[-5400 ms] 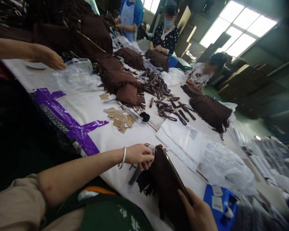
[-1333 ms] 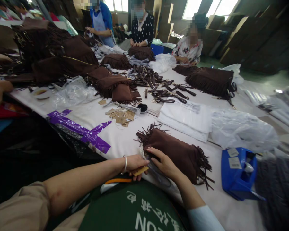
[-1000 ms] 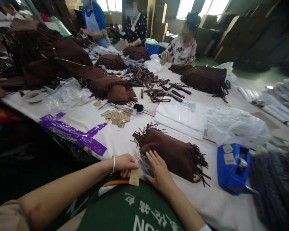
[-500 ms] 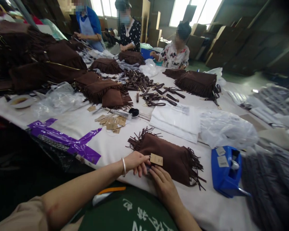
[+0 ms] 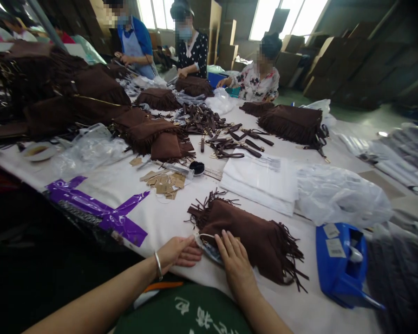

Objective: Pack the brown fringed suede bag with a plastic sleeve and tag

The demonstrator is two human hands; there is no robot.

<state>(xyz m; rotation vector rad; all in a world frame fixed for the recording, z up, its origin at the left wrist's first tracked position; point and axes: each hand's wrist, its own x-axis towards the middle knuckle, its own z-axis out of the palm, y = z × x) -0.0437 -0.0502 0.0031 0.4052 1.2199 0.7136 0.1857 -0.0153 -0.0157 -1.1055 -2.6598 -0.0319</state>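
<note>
A brown fringed bag [image 5: 251, 232] lies on the white-covered table in front of me. My left hand [image 5: 183, 252], with a bracelet at the wrist, is at the bag's near left corner, thumb and fingers pinched on the end of a pale string [image 5: 206, 235]. Flat on the near edge of the bag rests my right hand [image 5: 235, 255], fingers extended over the string's other end. The tan tag is mostly hidden beneath this hand. A bit of clear plastic [image 5: 212, 253] shows between my hands, under the bag's edge.
Tan tags [image 5: 165, 182] lie beyond my left hand, near purple tape [image 5: 97, 211] on the table edge. White plastic bags [image 5: 261, 178] are behind the bag; a blue tape dispenser [image 5: 341, 264] stands right. Brown bags and straps lie farther back, with three people.
My left hand has moved left, away from the tag, drawing the string out. My right hand has moved up onto the bag and now covers the tag. The view has shifted slightly.
</note>
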